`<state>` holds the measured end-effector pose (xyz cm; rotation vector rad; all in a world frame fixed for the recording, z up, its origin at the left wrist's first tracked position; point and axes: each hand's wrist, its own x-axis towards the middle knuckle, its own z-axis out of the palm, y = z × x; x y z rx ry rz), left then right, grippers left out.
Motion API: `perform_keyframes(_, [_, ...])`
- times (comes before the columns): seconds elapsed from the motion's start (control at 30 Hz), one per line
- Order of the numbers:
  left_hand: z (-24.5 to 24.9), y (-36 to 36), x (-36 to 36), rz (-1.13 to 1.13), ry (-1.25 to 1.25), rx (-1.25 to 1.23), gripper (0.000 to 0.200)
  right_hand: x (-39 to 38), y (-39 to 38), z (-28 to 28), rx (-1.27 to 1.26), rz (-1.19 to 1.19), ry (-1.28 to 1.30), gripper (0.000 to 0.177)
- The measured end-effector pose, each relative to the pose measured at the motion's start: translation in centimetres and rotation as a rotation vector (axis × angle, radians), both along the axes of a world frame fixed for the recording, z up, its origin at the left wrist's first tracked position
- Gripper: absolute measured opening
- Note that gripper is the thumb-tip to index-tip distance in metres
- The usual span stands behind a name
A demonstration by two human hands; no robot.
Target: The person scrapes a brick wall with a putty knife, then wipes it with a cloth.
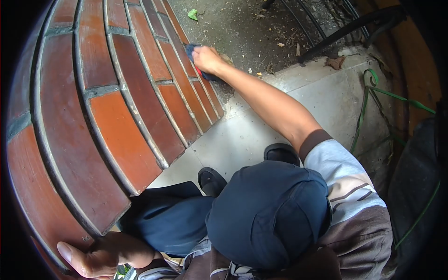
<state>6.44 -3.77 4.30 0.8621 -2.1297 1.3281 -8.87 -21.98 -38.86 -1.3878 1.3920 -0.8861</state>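
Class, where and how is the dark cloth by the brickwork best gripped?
Probably take the dark cloth by its bunched middle, palm over it, coming from the side away from the brickwork. It is crumpled, shows no handle, and sits close against the bricks, leaving that side open; the right hand grasps it from there.

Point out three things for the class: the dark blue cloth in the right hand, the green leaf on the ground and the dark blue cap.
Dark blue cloth (pixel 190 51), head view: its visible bunched edge.
Green leaf (pixel 192 14), head view: middle of the blade.
Dark blue cap (pixel 266 210), head view: its top.
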Motion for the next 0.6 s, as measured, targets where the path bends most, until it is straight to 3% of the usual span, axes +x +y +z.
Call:
perform_keyframes(0.13, [-0.4, 0.0, -0.2, 0.000, 0.007, -0.002, 0.016, -2.4, 10.8, 2.4, 0.041, 0.120, 0.065, 0.033])
perform_keyframes(0.2, [-0.5, 0.0, -0.2, -0.004, 0.011, -0.001, 0.016, -4.6, 15.9, 4.5, 0.145, 0.306, 0.090, 0.033])
perform_keyframes(0.27, [-0.6, -0.1, -0.3, -0.014, 0.015, -0.002, 0.016, -7.1, 19.2, 6.7, 0.212, 0.423, -0.044, 0.031])
perform_keyframes(0.37, [-0.8, 0.0, -0.4, -0.023, 0.020, 0.000, 0.016, -9.2, 20.2, 7.5, 0.185, 0.303, -0.088, 0.028])
perform_keyframes(0.4, [-0.7, -0.1, -0.4, -0.013, 0.010, 0.004, 0.016, -10.1, 19.4, 8.4, 0.360, 0.235, -0.082, 0.026])
perform_keyframes(0.47, [-0.5, 0.1, -0.5, -0.007, 0.008, -0.002, 0.016, -9.6, 18.6, 7.9, 0.299, 0.000, -0.122, 0.025])
perform_keyframes(0.6, [-0.6, -0.2, -0.8, -0.013, -0.003, 0.000, 0.016, -4.3, 18.1, 3.6, 0.055, 0.016, -0.128, 0.030])
